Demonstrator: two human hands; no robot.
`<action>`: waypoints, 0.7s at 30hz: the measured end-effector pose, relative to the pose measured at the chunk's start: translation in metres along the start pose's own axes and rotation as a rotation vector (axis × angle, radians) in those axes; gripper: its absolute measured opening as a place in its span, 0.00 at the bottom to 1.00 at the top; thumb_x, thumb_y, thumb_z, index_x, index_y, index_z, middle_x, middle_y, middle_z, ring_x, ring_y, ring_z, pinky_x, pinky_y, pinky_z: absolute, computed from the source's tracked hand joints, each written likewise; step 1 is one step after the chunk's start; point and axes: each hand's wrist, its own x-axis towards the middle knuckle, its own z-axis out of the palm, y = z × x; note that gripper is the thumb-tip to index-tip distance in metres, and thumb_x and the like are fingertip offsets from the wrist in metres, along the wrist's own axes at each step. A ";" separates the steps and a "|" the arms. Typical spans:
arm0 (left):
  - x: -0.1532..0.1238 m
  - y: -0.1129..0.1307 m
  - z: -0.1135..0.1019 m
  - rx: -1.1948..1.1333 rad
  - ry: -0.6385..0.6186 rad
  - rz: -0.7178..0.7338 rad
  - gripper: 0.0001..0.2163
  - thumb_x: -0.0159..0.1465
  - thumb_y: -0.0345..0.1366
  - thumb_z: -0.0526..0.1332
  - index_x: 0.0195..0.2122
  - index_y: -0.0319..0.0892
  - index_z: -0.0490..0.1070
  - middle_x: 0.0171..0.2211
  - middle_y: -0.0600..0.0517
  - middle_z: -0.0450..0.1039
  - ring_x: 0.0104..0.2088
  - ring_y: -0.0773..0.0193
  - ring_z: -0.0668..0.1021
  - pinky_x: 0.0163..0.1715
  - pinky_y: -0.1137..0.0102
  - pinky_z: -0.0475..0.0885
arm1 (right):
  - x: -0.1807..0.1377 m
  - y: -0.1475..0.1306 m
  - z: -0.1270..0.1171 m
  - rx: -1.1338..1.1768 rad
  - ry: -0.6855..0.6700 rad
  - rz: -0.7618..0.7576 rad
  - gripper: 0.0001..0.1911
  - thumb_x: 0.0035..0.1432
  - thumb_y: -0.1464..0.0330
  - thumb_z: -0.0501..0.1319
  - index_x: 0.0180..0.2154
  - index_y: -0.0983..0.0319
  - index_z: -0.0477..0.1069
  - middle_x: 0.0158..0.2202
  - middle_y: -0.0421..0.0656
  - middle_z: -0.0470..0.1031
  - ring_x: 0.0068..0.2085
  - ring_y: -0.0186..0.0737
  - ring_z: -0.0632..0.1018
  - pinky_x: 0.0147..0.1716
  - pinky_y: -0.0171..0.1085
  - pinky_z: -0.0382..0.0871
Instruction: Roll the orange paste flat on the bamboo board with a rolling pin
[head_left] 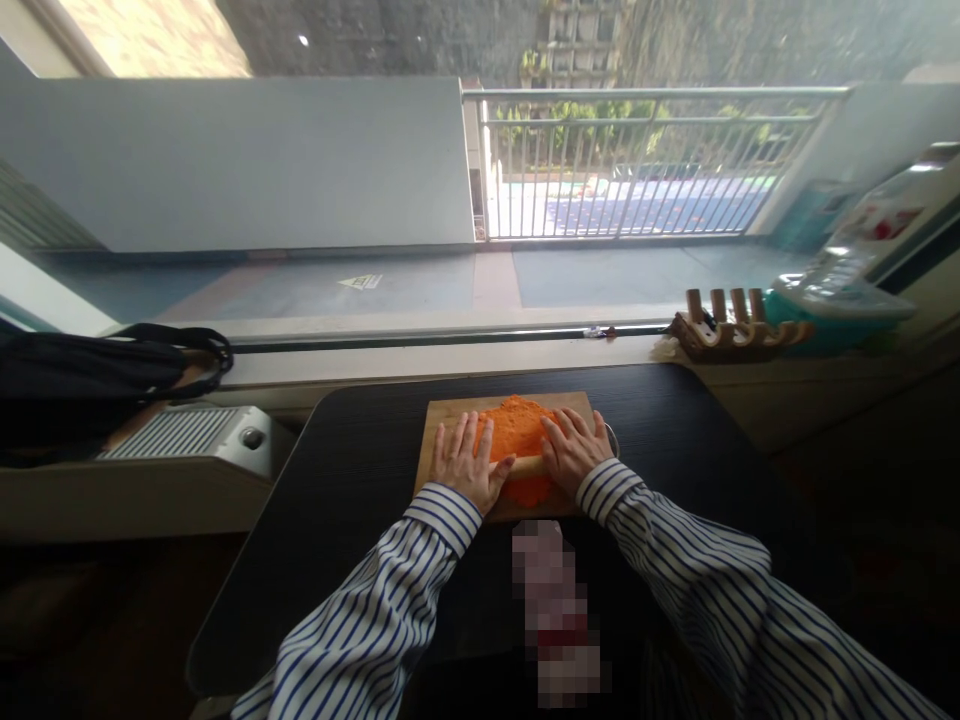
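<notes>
A flat sheet of orange dough [517,425] lies on a wooden board [437,420] on a dark table [352,480]. A wooden rolling pin [526,465] lies across the near part of the dough. My left hand [466,462] rests flat on the pin's left end, fingers stretched out and apart. My right hand [573,450] lies flat on its right end, fingers likewise extended. Both arms wear blue-and-white striped sleeves.
A wooden rack [731,325] sits on the window sill at the back right beside a teal container [832,300]. A black bag [82,385] and a grey appliance [195,435] stand to the left. A wide window with a railing lies beyond.
</notes>
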 end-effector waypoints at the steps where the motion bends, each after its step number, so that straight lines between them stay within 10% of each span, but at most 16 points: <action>1: -0.002 -0.001 0.000 0.002 0.007 0.014 0.30 0.63 0.52 0.41 0.59 0.35 0.56 0.60 0.38 0.54 0.61 0.51 0.54 0.59 0.51 0.42 | 0.000 0.000 0.000 -0.003 -0.005 0.005 0.24 0.62 0.63 0.39 0.56 0.61 0.58 0.59 0.49 0.59 0.60 0.46 0.55 0.56 0.58 0.38; 21: 0.067 -0.024 0.010 -0.062 -0.123 -0.173 0.29 0.63 0.51 0.38 0.59 0.40 0.56 0.58 0.41 0.58 0.60 0.53 0.57 0.57 0.50 0.47 | 0.074 0.008 -0.001 0.073 -0.035 0.062 0.20 0.61 0.64 0.41 0.52 0.59 0.61 0.55 0.48 0.64 0.56 0.45 0.60 0.53 0.61 0.46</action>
